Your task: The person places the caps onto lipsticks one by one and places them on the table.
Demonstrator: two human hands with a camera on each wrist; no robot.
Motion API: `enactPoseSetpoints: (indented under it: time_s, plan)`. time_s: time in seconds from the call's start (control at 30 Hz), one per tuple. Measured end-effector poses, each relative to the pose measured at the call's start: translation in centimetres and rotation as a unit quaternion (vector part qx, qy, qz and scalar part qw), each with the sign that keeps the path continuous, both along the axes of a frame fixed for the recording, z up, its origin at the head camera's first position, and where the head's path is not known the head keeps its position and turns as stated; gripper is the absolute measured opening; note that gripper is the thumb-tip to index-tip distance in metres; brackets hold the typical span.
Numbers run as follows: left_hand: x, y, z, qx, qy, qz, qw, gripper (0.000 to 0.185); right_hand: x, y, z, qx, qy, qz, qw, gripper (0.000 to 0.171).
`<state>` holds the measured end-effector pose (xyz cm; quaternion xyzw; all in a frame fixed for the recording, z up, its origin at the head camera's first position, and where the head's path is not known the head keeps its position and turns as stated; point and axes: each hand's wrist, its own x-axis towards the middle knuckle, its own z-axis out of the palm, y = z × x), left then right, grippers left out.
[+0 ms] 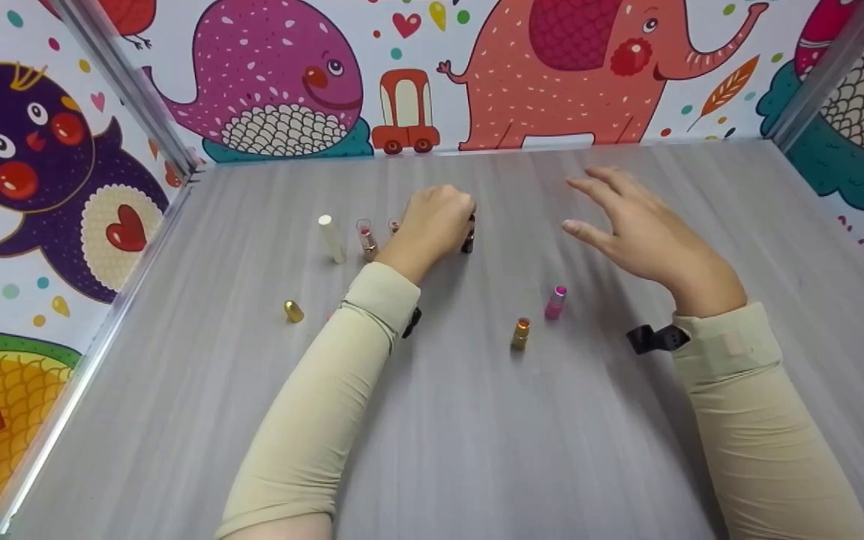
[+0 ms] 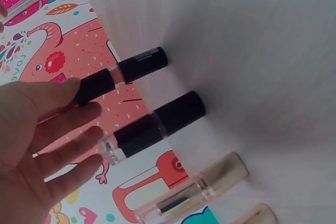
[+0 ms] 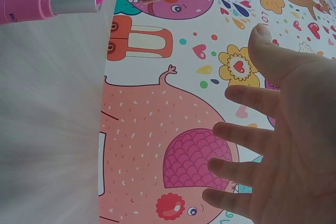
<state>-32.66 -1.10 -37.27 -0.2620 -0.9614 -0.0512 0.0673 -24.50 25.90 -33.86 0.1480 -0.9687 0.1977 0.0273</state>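
Observation:
My left hand (image 1: 436, 221) is at the middle of the table, among a row of lipsticks. Its thumb and forefinger pinch the upper part of a black lipstick (image 2: 143, 63) that stands upright, with a light band at its middle. Beside it stands another black lipstick (image 2: 176, 115) with a clear top, near the other fingers. My right hand (image 1: 634, 225) is raised over the right side, fingers spread, holding nothing. Closest to it is an uncapped pink lipstick (image 1: 554, 304); an uncapped gold lipstick (image 1: 520, 335) stands to that one's left.
Left of my left hand stand a cream tube (image 1: 332, 240) and a clear-capped lipstick (image 1: 367, 241); another is mostly hidden by the hand. A gold cap (image 1: 293, 311) sits nearer me. A pink thing peeks past my left sleeve (image 1: 319, 397). Printed panels (image 1: 432, 45) border the table.

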Motion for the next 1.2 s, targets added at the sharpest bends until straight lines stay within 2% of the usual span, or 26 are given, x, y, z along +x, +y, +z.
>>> enactPoseSetpoints:
  time_s: [0.23, 0.43, 0.6, 0.73, 0.87, 0.97, 1.1, 1.2]
  plan:
    - [0.5, -0.5, 0.8, 0.005, 0.002, -0.004, 1.0, 0.024, 0.0, 0.0, 0.0, -0.002, 0.0, 0.005, 1.0, 0.071]
    - [2.4, -2.0, 2.8, 0.017, 0.032, -0.02, 0.9991, 0.024, 0.0, 0.1, 0.1, -0.002, 0.003, 0.008, 1.0, 0.07]
    - [4.5, -4.7, 4.7, 0.031, 0.061, -0.03, 0.9972, 0.021, 0.0, 0.2, 0.0, -0.002, 0.01, 0.015, 1.0, 0.069]
    - [6.3, -7.9, 5.6, 0.056, 0.054, -0.026, 0.9967, 0.019, 0.1, 0.2, 0.0, -0.003, 0.009, 0.015, 1.0, 0.068]
    - [8.0, -11.3, 5.7, 0.067, 0.026, -0.023, 0.9972, 0.016, 0.1, 0.2, 0.0, -0.003, 0.005, 0.012, 1.0, 0.069]
    - [9.4, -13.4, 5.3, 0.044, -0.014, -0.003, 0.9989, 0.014, 0.1, 0.1, 0.0, -0.003, 0.001, 0.013, 1.0, 0.069]
    - [11.0, -15.1, 3.9, 0.001, -0.073, 0.026, 0.997, 0.021, 0.1, 0.0, -0.1, 0.0, -0.002, 0.009, 1.0, 0.07]
    - [11.4, -15.9, 2.6, -0.018, -0.094, 0.037, 0.9947, 0.029, 0.1, -0.1, -0.1, 0.0, -0.002, 0.009, 1.0, 0.07]
